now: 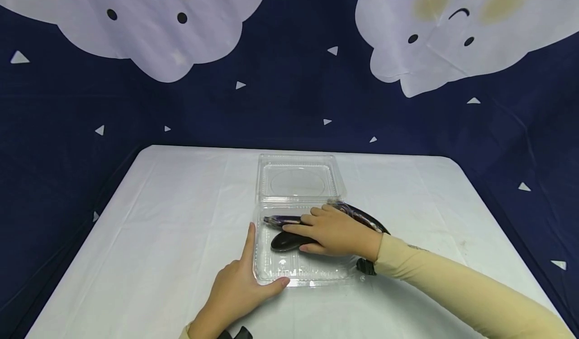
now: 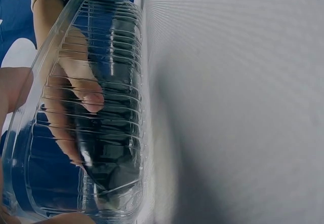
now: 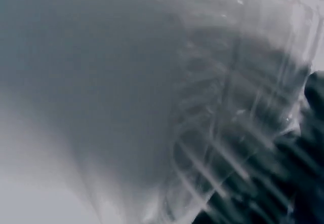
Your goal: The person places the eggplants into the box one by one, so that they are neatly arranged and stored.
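A clear plastic clamshell container [image 1: 282, 268] lies with its lid laid back, eggplants in its base. My right hand [image 1: 336, 231] reaches in from the right, holding a dark eggplant [image 1: 284, 242] between the thumb on the near side and the fingers on the far side. Behind it lies a slimmer purple eggplant [image 1: 276, 221], partly under those fingers. A third eggplant [image 1: 362, 218] slants across the container's right edge, its lower end hidden by my right wrist. My left hand [image 1: 239, 283] touches the front left corner, index finger and thumb stretched along two sides.
The see-through lid [image 1: 297, 178] lies behind the base, toward the back of the white-covered table [image 1: 181, 218]. A dark blue cloth [image 1: 280, 112] with clouds and triangles hangs behind it. The right wrist view is blurred.
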### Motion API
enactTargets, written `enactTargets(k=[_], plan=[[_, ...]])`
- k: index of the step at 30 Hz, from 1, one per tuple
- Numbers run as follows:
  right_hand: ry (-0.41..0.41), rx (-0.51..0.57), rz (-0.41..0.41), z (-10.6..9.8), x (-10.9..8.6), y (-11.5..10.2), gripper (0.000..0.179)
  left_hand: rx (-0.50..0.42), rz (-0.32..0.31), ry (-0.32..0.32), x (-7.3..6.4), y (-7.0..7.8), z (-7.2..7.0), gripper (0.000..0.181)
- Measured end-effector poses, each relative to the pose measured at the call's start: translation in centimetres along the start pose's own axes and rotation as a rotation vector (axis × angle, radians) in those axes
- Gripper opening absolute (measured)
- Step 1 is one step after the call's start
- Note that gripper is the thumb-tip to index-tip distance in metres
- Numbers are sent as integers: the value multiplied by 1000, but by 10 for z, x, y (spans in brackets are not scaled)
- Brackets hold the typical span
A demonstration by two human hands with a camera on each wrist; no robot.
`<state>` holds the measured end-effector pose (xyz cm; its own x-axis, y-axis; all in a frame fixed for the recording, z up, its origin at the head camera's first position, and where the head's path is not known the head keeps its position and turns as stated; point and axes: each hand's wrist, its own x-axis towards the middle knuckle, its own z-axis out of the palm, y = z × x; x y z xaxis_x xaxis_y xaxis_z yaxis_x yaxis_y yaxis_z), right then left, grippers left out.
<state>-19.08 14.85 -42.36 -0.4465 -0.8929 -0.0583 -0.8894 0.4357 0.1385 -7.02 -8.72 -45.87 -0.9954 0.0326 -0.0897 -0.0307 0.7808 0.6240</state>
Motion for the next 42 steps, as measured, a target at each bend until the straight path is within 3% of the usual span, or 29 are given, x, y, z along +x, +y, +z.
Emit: enactTargets(k=[15,28,34,42], plan=[[75,9,7,18,2,-7,60,7,4,-12,0,-1,1,135],[183,-96,-32,34,-1,-5,66,15,7,-1,1,-1,0,135],[227,-137,-11,36,-1,-3,73,14,12,7,1,-1,0,135],[251,-116,-22,35,-3,-2,77,12,19,11,1,0,1,134]])
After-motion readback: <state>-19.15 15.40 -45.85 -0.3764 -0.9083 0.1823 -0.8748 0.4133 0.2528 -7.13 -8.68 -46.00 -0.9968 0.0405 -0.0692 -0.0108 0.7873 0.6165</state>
